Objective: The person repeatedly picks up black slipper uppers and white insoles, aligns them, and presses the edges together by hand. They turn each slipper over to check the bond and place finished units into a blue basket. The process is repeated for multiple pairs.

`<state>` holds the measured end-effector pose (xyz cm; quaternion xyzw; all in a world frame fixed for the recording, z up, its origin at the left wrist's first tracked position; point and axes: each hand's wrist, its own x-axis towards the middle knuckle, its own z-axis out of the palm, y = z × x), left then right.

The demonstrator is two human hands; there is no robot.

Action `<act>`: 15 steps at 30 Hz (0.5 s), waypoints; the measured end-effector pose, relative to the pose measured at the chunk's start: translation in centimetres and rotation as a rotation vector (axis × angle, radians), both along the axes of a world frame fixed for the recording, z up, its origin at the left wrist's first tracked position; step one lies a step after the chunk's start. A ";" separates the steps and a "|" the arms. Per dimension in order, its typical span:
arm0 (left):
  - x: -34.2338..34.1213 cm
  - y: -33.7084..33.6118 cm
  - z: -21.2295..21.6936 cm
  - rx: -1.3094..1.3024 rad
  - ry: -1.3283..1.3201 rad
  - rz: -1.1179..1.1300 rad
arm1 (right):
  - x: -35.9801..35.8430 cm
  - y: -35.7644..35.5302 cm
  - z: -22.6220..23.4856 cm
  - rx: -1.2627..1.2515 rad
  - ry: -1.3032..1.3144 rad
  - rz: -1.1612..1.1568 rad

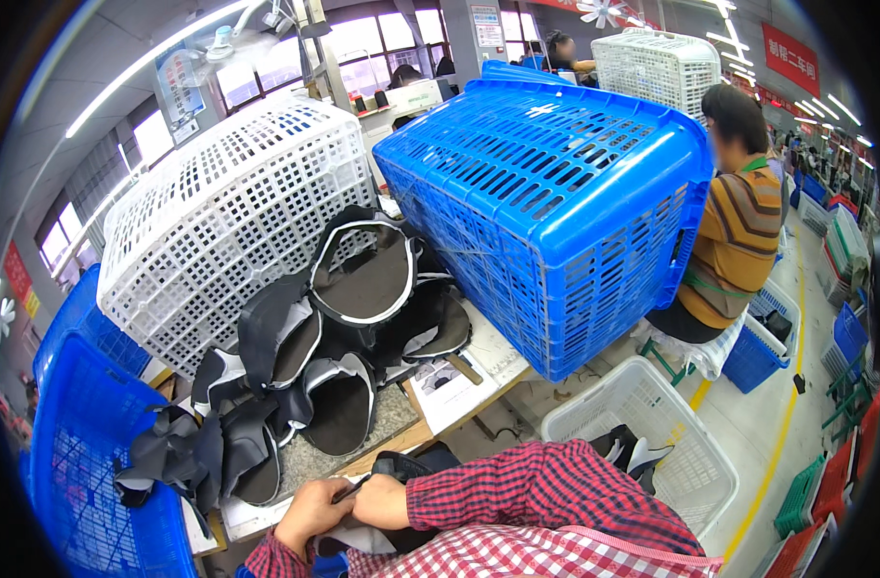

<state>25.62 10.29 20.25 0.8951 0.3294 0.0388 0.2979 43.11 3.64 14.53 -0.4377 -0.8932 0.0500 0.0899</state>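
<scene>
My left hand (313, 515) and my right hand (380, 502) meet close together at the near edge of the bench. Between them lies a black and grey shoe upper (363, 536), with my left fingers closed on it. A thin dark strip or tool (351, 488) sticks out between the two hands; its kind is unclear. The right hand is curled, its fingertips hidden. Just beyond my hands, several black shoe uppers with white edges (338, 416) lie heaped on the bench, one large upper (363, 279) on top.
Behind the heap, a white basket (238, 231) and a blue basket (556, 222) stand tilted. Another blue basket (93, 472) is at the left. A pale bin (690, 453) with some pieces sits on the floor at my right. A person (738, 222) sits beyond it.
</scene>
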 end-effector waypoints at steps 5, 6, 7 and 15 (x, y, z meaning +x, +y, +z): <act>-3.9 -0.2 -4.7 -1.283 -0.715 0.203 | 1.1 2.3 -1.8 -0.098 0.092 0.179; -4.1 -0.5 -6.5 -1.165 -0.718 0.321 | 1.1 2.8 -2.1 -0.134 0.095 0.214; -4.6 -1.5 -8.2 -1.053 -0.756 0.328 | 1.0 3.3 -2.4 -0.160 0.089 0.223; -4.0 -1.6 -14.2 -0.030 -0.461 0.355 | -0.8 5.9 -4.2 -0.242 0.124 0.310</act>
